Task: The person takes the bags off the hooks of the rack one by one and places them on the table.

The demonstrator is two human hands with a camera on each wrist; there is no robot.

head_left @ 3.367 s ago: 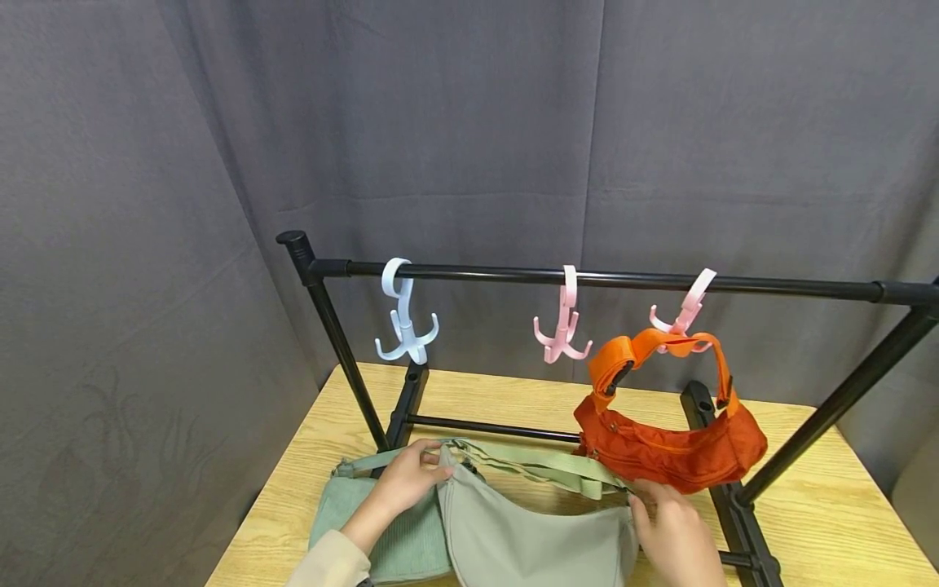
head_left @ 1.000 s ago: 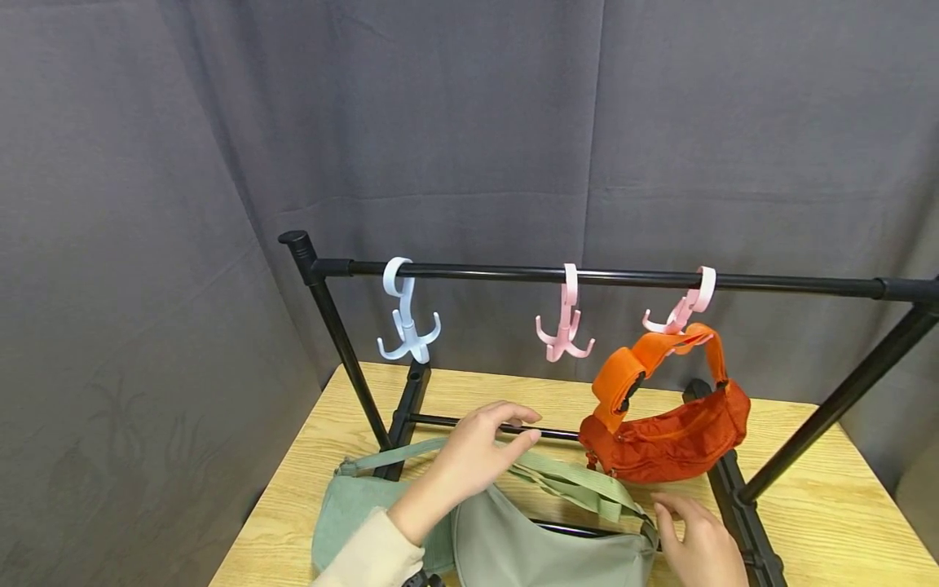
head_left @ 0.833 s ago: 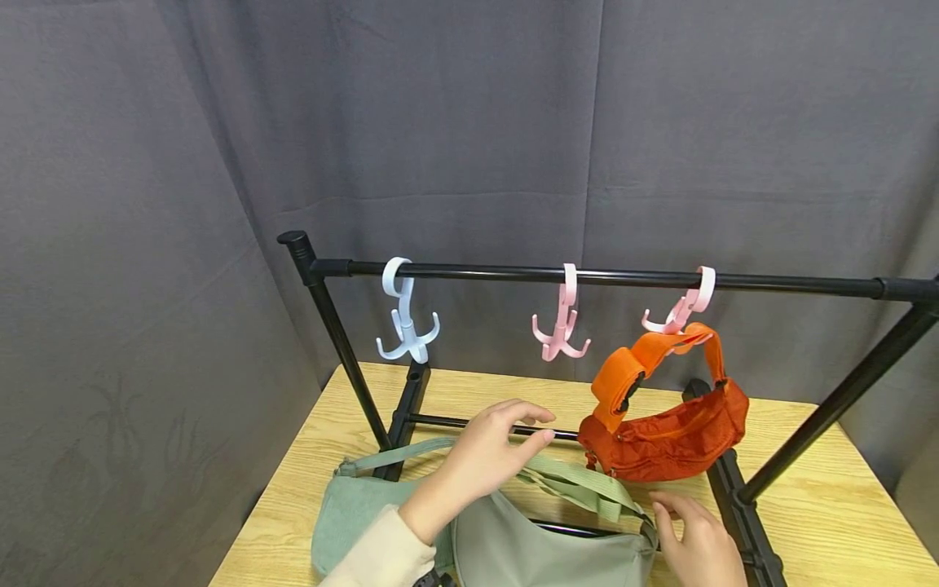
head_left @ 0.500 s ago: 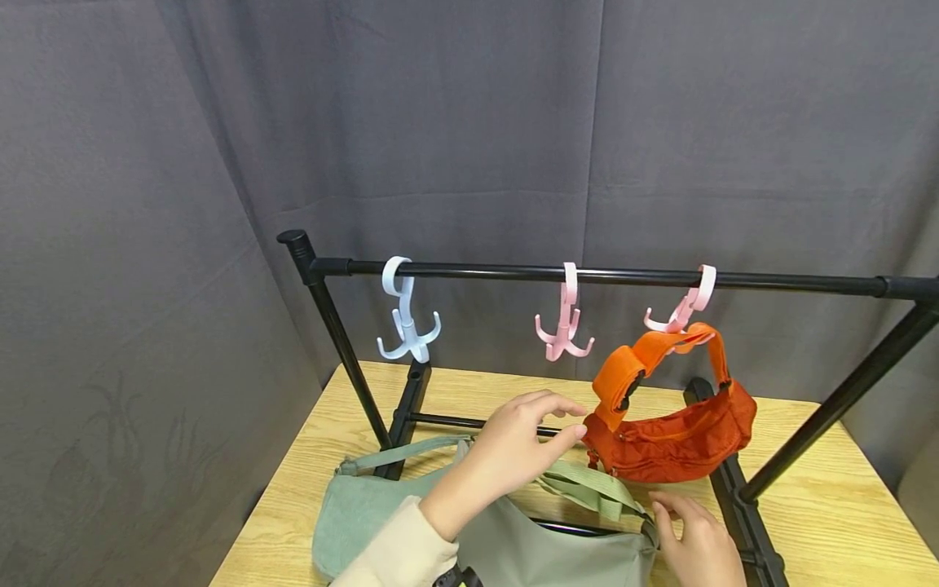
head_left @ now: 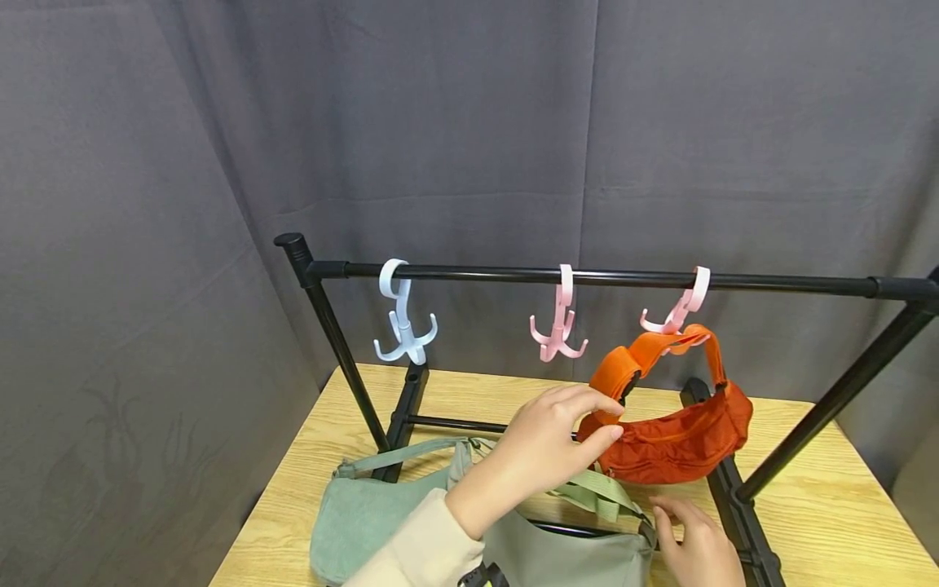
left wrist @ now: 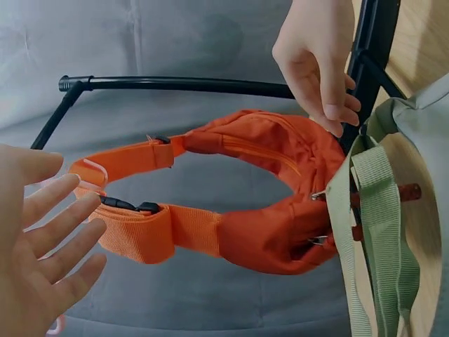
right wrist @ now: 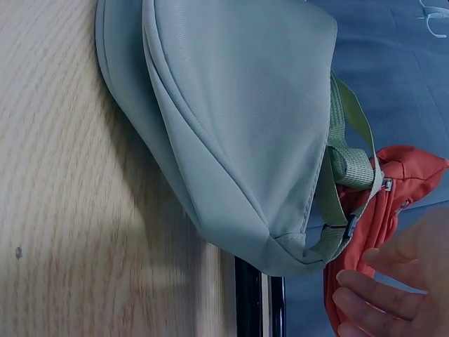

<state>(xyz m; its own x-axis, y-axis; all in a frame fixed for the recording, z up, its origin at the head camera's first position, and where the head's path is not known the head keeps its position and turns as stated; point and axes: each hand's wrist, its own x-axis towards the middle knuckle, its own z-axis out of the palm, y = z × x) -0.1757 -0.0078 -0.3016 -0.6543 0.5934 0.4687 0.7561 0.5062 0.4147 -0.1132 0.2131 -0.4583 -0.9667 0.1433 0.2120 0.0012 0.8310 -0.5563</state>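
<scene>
An orange waist bag (head_left: 667, 440) hangs by its strap from the right pink hook (head_left: 673, 316). My left hand (head_left: 539, 440) reaches over the grey-green shoulder bag (head_left: 565, 558) towards it. In the left wrist view the left hand (left wrist: 35, 246) has its fingers spread, apart from the orange strap (left wrist: 137, 235). My right hand (head_left: 697, 542) is beside the grey-green bag's right end, fingers loosely bent around nothing. The right wrist view has the right hand (right wrist: 393, 302) near that bag's light green strap (right wrist: 351, 168). A teal bag (head_left: 367, 522) lies at left, partly covered by my sleeve.
A black rack stands on the wooden table (head_left: 289, 489), its top bar (head_left: 469, 274) spanning the view. Another pink hook (head_left: 560, 322) and a light blue hook (head_left: 405, 322) hang there bare. Grey curtain (head_left: 440, 122) closes off the back and left.
My left hand has left the grey-green bag's upper left edge and moved right, towards the orange bag. The right hand has let go of the grey-green bag. The orange bag and its hook have turned.
</scene>
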